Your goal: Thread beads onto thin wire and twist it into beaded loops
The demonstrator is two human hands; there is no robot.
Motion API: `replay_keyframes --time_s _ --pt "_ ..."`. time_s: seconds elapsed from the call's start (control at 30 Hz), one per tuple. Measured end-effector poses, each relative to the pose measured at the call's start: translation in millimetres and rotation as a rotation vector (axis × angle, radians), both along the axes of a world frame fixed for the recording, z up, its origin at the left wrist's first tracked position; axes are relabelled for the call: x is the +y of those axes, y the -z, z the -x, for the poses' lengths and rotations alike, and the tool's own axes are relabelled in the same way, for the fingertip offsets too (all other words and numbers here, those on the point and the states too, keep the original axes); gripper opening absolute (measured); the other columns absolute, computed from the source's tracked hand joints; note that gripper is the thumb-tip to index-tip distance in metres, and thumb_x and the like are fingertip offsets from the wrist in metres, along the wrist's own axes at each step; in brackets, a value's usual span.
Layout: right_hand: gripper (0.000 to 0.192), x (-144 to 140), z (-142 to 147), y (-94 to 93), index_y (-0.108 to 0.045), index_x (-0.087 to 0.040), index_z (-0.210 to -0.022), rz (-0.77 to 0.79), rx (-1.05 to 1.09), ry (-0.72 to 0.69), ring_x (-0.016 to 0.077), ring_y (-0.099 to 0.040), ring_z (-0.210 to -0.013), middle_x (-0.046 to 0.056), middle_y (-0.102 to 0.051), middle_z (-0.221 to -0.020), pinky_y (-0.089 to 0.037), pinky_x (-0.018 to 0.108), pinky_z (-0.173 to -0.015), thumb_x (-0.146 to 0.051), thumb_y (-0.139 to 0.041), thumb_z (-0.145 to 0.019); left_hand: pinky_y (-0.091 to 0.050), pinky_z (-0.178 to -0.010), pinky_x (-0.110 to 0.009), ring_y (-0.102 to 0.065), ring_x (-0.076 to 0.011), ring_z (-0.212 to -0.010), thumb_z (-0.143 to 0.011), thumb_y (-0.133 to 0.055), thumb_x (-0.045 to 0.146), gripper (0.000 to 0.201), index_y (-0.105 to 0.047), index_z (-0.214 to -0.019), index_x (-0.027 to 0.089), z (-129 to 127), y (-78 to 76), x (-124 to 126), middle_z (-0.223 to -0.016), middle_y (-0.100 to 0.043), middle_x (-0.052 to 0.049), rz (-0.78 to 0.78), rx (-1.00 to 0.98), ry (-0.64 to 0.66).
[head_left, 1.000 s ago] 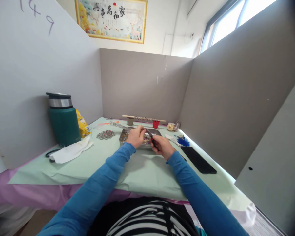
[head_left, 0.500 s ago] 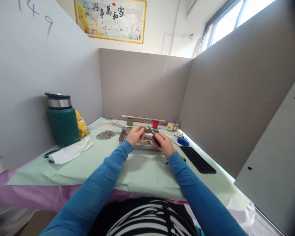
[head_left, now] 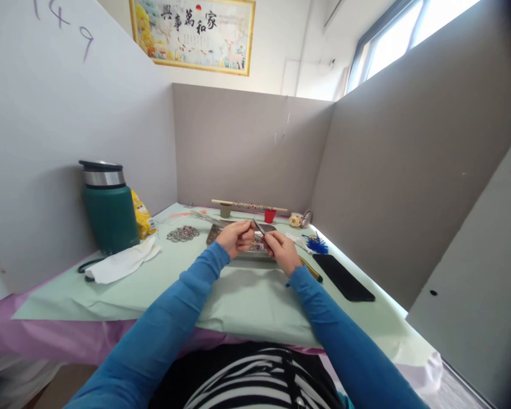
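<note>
Hands above bead tray, near flask

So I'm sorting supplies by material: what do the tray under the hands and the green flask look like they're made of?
The tray looks like bare metal: grey, shiny rim. The flask seems painted metal with a matte green body, a polished steel band and a dark lid, possibly plastic.
</note>
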State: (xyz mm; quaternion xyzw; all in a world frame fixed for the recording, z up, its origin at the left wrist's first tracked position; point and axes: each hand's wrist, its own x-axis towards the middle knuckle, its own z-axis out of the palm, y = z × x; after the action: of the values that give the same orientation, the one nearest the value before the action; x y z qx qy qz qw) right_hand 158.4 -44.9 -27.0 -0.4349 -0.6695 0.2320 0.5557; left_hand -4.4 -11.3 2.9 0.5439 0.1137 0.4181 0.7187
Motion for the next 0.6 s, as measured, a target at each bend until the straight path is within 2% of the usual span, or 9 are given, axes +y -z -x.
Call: replay_keyframes --time_s 0.2,0.33,0.5,0.6 --pt "0.026 -6 5 -0.6 -0.059 -0.019 -0.079 -0.201 -0.209 0.208 0.0141 -0.051 -0.06 0.0 -0.057 -0.063 -0.04 0.025 -0.06 -0.039 -0.043 -0.084 -0.014 -0.032 -0.013 -0.019 -0.0029 -0.034 -0.085 -0.047 0.027 0.013 -0.047 -0.079 0.015 -3 -1.3 -1 -0.048 -0.029 0.008 -0.027 0.008 -0.047" --pt "0.026 -4 9 3.4 -0.061 -0.019 -0.085 -0.36 -0.372 0.398 0.0164 -0.055 -0.069 0.004 -0.063 -0.076 -0.04 0.026 -0.065 -0.035 -0.042 -0.084 -0.012 -0.032 -0.014 -0.016 -0.0031 -0.033 -0.085 -0.048 0.029 0.015 -0.046 -0.078 0.016 -4 0.7 0 -0.046 -0.026 0.009 0.017 0.005 -0.095" --pt "0.028 -1 13 10.8 -0.061 -0.018 -0.088 -0.494 -0.621 0.63 0.0172 -0.054 -0.07 0.007 -0.062 -0.079 -0.034 0.026 -0.06 -0.036 -0.04 -0.086 -0.011 -0.032 -0.014 -0.014 -0.0032 -0.032 -0.085 -0.045 0.028 0.017 -0.044 -0.073 0.016 -7 3.1 1 -0.043 -0.024 0.01 0.052 0.01 -0.174" --pt "0.029 -2 14 13.1 -0.061 -0.017 -0.086 -0.541 -0.756 0.721 0.0184 -0.053 -0.07 0.008 -0.06 -0.077 -0.03 0.027 -0.057 -0.037 -0.039 -0.087 -0.01 -0.033 -0.015 -0.013 -0.0034 -0.032 -0.086 -0.042 0.027 0.018 -0.041 -0.07 0.017 -11 4.4 2 -0.042 -0.024 0.01 0.057 0.089 -0.267"
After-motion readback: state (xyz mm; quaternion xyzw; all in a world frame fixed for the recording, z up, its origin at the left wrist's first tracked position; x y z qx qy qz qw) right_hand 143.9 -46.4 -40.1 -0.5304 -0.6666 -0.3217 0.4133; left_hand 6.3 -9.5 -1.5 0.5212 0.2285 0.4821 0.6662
